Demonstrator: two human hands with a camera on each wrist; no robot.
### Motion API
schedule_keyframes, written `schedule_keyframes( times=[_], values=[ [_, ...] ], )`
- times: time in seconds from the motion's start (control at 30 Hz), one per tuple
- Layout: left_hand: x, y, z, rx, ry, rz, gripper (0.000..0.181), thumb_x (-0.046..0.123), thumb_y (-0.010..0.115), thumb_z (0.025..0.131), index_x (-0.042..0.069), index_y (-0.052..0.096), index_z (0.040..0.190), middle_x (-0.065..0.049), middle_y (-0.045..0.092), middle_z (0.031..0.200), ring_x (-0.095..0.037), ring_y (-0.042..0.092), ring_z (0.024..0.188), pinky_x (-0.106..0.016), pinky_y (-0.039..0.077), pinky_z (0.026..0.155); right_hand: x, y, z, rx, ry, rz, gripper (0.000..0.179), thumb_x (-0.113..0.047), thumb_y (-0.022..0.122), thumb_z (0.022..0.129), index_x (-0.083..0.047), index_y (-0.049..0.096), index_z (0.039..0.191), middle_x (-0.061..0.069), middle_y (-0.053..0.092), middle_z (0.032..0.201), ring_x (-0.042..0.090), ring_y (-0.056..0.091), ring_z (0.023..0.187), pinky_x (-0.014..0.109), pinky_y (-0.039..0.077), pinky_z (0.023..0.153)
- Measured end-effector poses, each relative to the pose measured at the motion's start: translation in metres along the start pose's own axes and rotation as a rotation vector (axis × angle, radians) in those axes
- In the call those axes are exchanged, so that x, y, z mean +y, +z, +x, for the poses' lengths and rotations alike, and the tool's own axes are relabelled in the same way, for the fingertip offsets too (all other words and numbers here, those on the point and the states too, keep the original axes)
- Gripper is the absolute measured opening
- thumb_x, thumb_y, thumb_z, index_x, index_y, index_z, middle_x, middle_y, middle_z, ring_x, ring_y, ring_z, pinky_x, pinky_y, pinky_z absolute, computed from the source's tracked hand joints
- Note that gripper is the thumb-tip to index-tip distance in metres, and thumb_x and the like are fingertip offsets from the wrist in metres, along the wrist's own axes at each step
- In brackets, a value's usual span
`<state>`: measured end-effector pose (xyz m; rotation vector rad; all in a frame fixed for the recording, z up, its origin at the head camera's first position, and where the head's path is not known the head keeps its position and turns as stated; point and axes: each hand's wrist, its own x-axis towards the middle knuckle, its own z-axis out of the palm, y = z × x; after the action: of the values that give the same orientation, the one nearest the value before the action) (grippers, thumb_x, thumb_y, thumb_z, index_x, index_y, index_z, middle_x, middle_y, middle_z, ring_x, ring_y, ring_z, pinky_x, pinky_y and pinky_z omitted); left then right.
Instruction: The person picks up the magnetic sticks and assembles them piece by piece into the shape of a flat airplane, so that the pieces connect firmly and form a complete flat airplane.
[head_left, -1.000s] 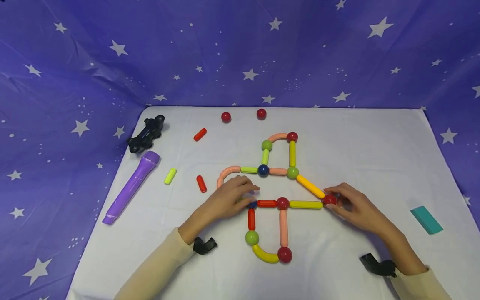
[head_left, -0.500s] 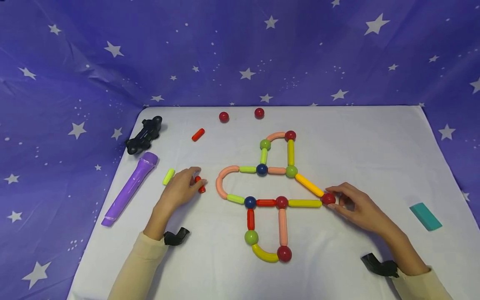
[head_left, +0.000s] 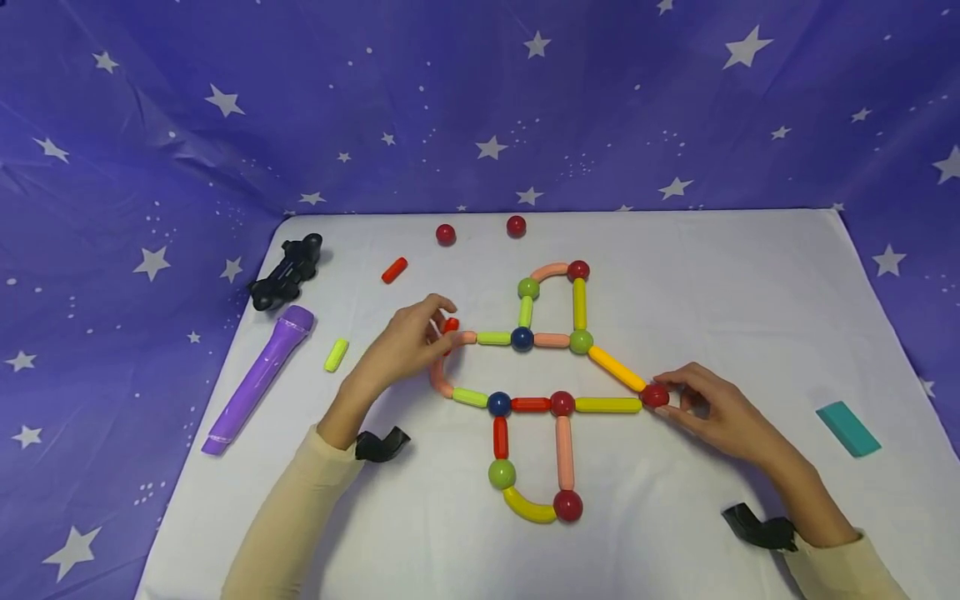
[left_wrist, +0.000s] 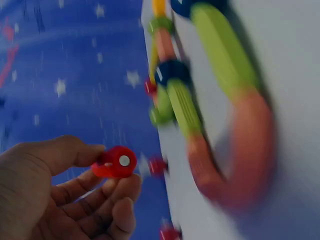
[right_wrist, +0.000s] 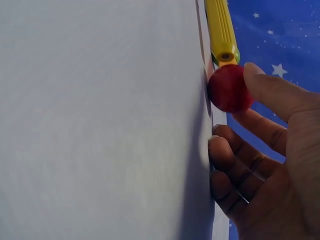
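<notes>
My left hand pinches a short red magnetic rod between thumb and fingers; its round end with a silver magnet faces the left wrist camera. The rod is over the salmon curved rod at the left end of a flat figure of magnetic rods and balls. At the figure's right tip, my right hand pinches a dark red ball between thumb and index finger. An orange-yellow rod and a yellow rod meet at this ball. Two loops with green, red and blue balls branch off the figure.
Loose on the white table lie a red rod, a lime rod and two red balls. A purple toy microphone and a black object are on the left. On the right lies a teal block.
My left hand went from the figure's blue ball to a loose red rod on the left, picked it up, and carried it right to the curved rod. My right hand stays at the red ball.
</notes>
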<state>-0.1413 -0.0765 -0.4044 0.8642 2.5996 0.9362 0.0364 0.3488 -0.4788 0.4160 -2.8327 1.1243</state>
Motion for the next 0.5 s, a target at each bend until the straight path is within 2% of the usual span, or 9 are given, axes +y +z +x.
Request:
schedule_keyframes(
  times=[0.1,0.2,0.33,0.5],
  values=[
    [0.027,0.014,0.023,-0.082,0.084,-0.05,0.035,0.016,0.07,0.091,0.005,0.057,0.122,-0.005,0.065,0.094,-0.017,0.06,0.076,-0.028,0.052,0.067,0.003,-0.002,-0.003,0.018,-0.011,0.006,0.051,0.004,0.084,0.07,-0.012,0.066,0.115,-0.005,0.06,0.098,0.002,0.049,0.071,0.013,0.042,0.066],
    [0.044,0.03,0.045,-0.177,0.149,-0.093,0.033,0.013,0.067,0.091,0.005,0.057,0.122,-0.003,0.064,0.093,-0.015,0.059,0.075,-0.024,0.051,0.067,0.005,-0.004,-0.006,0.028,-0.012,0.006,0.05,0.004,0.084,0.069,-0.012,0.067,0.113,-0.002,0.061,0.098,0.003,0.049,0.071,0.013,0.042,0.067],
    [0.052,0.047,0.067,-0.251,0.167,-0.14,0.031,0.013,0.066,0.092,0.005,0.057,0.121,-0.002,0.063,0.093,-0.015,0.058,0.076,-0.022,0.05,0.067,0.007,-0.004,-0.008,0.02,0.019,0.003,0.044,-0.001,0.085,0.071,-0.015,0.068,0.11,-0.003,0.059,0.098,0.004,0.047,0.073,0.013,0.041,0.066],
    [0.051,0.054,0.077,-0.252,0.151,-0.139,0.031,0.01,0.067,0.09,0.008,0.058,0.119,-0.003,0.062,0.095,-0.015,0.058,0.078,-0.022,0.051,0.068,0.008,-0.005,-0.008,0.007,0.049,-0.002,0.039,-0.008,0.085,0.073,-0.018,0.069,0.107,-0.005,0.056,0.096,0.005,0.045,0.074,0.016,0.039,0.062]
  ],
)
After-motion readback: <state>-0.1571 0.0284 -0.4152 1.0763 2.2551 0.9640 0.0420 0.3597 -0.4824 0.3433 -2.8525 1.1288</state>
